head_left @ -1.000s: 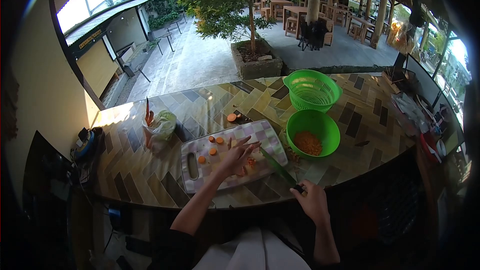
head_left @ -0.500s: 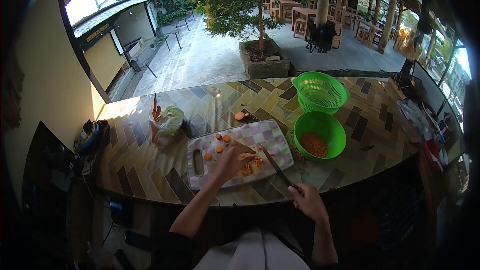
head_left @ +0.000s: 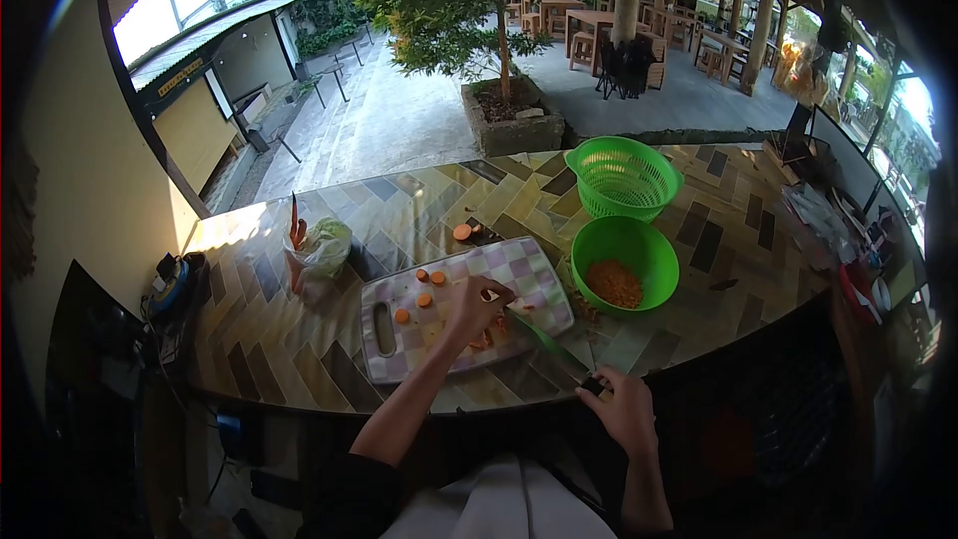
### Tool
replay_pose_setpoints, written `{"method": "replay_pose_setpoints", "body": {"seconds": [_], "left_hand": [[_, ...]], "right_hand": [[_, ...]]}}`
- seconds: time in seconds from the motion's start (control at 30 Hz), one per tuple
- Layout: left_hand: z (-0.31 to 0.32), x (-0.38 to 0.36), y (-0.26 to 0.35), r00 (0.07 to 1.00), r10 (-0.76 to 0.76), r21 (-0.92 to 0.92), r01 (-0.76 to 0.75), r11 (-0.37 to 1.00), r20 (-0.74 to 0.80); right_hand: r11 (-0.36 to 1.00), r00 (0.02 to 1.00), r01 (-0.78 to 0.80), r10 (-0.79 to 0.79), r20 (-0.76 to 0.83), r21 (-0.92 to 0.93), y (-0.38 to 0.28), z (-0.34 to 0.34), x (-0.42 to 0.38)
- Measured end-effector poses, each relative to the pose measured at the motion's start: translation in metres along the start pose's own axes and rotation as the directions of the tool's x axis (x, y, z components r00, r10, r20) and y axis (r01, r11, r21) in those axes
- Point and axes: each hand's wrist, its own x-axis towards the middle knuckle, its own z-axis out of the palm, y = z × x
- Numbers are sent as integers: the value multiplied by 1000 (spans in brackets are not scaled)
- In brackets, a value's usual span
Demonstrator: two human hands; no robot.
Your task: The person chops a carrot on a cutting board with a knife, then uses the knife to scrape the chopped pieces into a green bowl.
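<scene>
Herringbone-patterned table point(head_left: 299, 364) bears a checkered cutting board point(head_left: 509, 258) with carrot rounds point(head_left: 402, 316) on it. Cutting seems in hand: the right hand point(head_left: 626, 409) grips the knife point(head_left: 548, 343); the left hand point(head_left: 475, 309) curls by its tip, any hold unclear. Further slicing would need those fingers clear.
</scene>
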Motion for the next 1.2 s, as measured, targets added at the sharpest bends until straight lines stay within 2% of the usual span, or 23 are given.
{"method": "replay_pose_setpoints", "body": {"seconds": [0.07, 0.17, 0.27, 0.37, 0.47, 0.53, 0.67, 0.77, 0.83, 0.97, 1.0, 1.1, 1.2], "left_hand": [[-1, 7, 1, 998, -41, -24, 42, 999, 52], [14, 18, -17, 990, 105, -118, -117, 986, -96], [0, 8, 29, 979, 206, 48, -206, 977, -4], [6, 7, 29, 975, 211, 236, -222, 946, 72], [11, 13, 16, 946, 228, 211, -278, 937, 230], [11, 10, 16, 945, 257, 214, -299, 930, 203], [12, 3, 5, 942, 323, 146, -333, 931, 91], [-11, -5, 12, 955, 296, 127, -295, 947, 15], [-32, -18, 9, 964, 262, 97, -264, 960, 33], [-64, -49, 5, 956, 261, 69, -271, 960, 132], [-67, -55, 3, 953, 250, 49, -261, 964, 172], [-71, -67, 2, 913, 349, 89, -374, 923, 211], [-65, -69, -21, 918, 301, 182, -352, 918, 260]], "right_hand": [[1000, 1000, -24, 24, -8, -4, 3, -6, -3], [999, 998, -53, 53, -16, 14, 9, -14, -4], [995, 998, -59, 61, -25, 80, 14, -17, -4], [983, 996, -91, 93, -6, 160, 15, -17, -2], [984, 997, -73, 77, -17, 160, 19, -14, -1], [983, 997, -79, 81, -3, 166, 21, -11, 0], [950, 989, -134, 110, 101, 282, 7, -14, 2], [920, 964, -216, 150, 218, 326, 1, -11, 3], [904, 936, -264, 156, 314, 336, -11, -13, 2], [963, 912, -157, 57, 407, 217, -22, -9, 5], [967, 905, -143, 42, 422, 210, -23, -6, 6], [971, 896, -119, 15, 444, 207, -29, 0, 6], [966, 907, -118, 10, 421, 230, -33, 4, 6]]}}
